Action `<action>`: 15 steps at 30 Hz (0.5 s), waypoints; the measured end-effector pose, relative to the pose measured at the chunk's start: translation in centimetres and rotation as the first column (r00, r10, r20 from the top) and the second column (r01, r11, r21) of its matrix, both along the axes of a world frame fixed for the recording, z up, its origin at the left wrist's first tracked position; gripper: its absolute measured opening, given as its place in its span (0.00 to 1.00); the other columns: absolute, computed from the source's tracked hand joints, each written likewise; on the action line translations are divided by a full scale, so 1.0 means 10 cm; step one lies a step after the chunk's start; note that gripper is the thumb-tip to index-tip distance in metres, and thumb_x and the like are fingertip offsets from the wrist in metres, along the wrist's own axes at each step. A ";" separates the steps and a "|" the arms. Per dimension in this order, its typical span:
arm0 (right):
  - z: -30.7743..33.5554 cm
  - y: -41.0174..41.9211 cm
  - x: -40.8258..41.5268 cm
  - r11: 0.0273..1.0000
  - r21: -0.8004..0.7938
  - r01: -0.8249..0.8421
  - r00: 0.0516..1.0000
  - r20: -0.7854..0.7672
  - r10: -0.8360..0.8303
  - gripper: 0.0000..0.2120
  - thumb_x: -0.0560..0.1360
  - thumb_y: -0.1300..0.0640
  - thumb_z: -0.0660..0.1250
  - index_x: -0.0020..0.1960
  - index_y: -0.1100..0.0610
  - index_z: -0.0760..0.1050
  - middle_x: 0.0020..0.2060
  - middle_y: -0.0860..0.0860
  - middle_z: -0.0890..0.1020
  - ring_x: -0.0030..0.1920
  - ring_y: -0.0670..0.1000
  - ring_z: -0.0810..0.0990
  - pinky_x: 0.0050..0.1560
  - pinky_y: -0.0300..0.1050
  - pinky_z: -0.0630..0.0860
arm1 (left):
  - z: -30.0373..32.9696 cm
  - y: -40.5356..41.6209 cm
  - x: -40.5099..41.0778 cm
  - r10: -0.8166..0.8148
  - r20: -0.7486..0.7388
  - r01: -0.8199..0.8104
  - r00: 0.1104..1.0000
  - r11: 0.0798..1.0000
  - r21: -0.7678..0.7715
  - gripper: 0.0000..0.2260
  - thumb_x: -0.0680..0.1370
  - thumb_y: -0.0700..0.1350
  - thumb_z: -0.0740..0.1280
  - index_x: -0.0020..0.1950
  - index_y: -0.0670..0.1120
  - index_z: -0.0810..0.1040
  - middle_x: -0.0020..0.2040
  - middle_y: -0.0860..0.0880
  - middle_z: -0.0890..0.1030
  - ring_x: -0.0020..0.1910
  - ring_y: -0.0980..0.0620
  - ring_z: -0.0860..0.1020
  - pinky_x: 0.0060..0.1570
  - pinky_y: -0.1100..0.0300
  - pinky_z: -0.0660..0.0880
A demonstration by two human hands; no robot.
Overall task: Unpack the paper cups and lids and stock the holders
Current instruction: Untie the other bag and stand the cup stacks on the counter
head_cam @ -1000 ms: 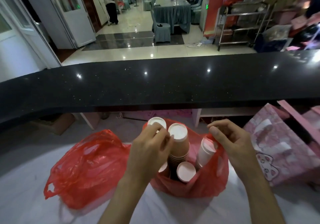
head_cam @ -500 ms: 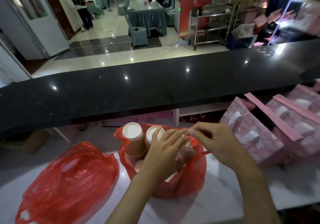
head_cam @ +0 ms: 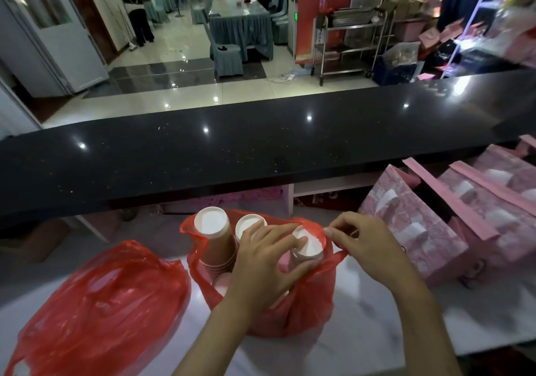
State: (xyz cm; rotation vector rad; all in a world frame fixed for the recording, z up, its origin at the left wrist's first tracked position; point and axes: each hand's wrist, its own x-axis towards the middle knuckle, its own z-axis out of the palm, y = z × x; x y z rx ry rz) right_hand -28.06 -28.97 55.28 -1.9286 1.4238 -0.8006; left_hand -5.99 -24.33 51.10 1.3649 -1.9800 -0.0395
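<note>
A red plastic bag stands open on the white counter, with several stacks of brown paper cups inside, bottoms up. One tall stack rises at the bag's left and another just behind my fingers. My left hand reaches into the bag and grips the right-hand cup stack, fingers over its white base and thumb under its side. My right hand pinches the bag's right rim and handle, pulling it outward.
A second, crumpled red bag lies to the left on the white counter. Pink patterned gift bags crowd the right side. A raised black countertop runs across behind. Beyond it are a hall, tables and a metal trolley.
The view has shifted right. My left hand left the rear stacks for the right-hand stack and closed round it. My right hand stays pinching the bag's rim.
</note>
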 end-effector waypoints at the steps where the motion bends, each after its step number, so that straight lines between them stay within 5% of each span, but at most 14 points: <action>1: -0.01 -0.01 -0.01 0.999 -0.031 0.035 0.999 -0.037 -0.036 0.06 0.79 0.50 0.72 0.43 0.45 0.80 0.37 0.42 0.83 0.41 0.45 0.83 0.44 0.49 0.83 | 0.00 0.00 0.01 0.001 -0.015 -0.001 1.000 1.000 -0.001 0.18 0.77 0.67 0.71 0.52 0.53 0.84 0.64 0.57 0.83 0.62 0.55 0.79 0.66 0.44 0.72; 8: -0.13 -0.03 -0.10 0.952 -0.128 0.279 0.917 -0.260 -0.303 0.03 0.78 0.53 0.73 0.51 0.50 0.83 0.49 0.43 0.79 0.52 0.49 0.79 0.55 0.50 0.79 | 0.05 -0.01 0.16 0.017 -0.151 -0.010 0.988 0.999 0.045 0.16 0.76 0.63 0.72 0.49 0.50 0.82 0.67 0.58 0.81 0.63 0.57 0.78 0.64 0.53 0.75; 11: -0.01 0.05 0.05 0.917 -0.301 0.262 0.965 0.080 -0.250 0.08 0.80 0.58 0.71 0.58 0.51 0.82 0.54 0.43 0.80 0.57 0.44 0.79 0.60 0.44 0.78 | 0.06 -0.04 0.17 -0.012 -0.090 0.015 0.996 0.999 0.035 0.15 0.76 0.62 0.74 0.51 0.52 0.84 0.66 0.60 0.81 0.63 0.57 0.78 0.65 0.52 0.73; 13: 0.12 0.13 0.23 0.948 -0.290 0.129 0.959 0.281 -0.044 0.10 0.81 0.57 0.70 0.62 0.52 0.81 0.58 0.43 0.81 0.61 0.45 0.81 0.60 0.41 0.78 | 0.05 -0.04 0.13 -0.051 -0.036 0.052 0.998 0.998 0.030 0.14 0.77 0.61 0.74 0.54 0.53 0.85 0.65 0.59 0.82 0.63 0.56 0.79 0.64 0.48 0.73; 15: 0.12 0.19 0.39 0.972 -0.227 -0.059 0.944 0.303 0.128 0.14 0.81 0.55 0.71 0.66 0.51 0.79 0.61 0.44 0.80 0.64 0.48 0.81 0.62 0.40 0.77 | 0.05 -0.01 0.09 -0.086 -0.022 0.087 0.996 0.994 0.059 0.14 0.79 0.59 0.73 0.60 0.52 0.85 0.65 0.57 0.82 0.63 0.56 0.78 0.64 0.48 0.73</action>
